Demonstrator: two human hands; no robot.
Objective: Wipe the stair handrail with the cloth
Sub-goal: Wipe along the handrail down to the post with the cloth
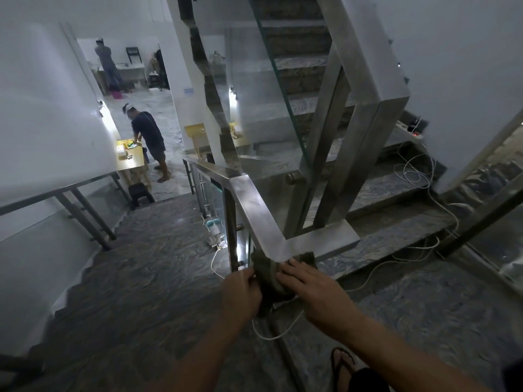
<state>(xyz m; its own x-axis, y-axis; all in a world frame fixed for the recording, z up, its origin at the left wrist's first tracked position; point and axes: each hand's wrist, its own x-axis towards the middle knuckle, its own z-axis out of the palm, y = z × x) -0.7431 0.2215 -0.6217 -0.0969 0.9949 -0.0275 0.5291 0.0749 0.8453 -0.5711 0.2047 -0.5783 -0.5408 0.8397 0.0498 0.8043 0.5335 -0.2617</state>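
A flat steel handrail (256, 206) runs down toward the lower floor and turns at a corner right in front of me. A dark green cloth (267, 271) is draped over the near end of that corner. My left hand (240, 294) grips the cloth's left side beside the rail. My right hand (310, 291) lies flat on top of the cloth, fingers spread, pressing it onto the rail. Part of the cloth hangs below the rail between my hands.
Dark marble stairs (147, 267) descend on the left; another flight climbs at upper right behind glass panels and steel posts (365, 142). White cables (418, 171) and a power strip lie on the steps. Two people stand at tables below. My sandalled foot (343, 363) is on the landing.
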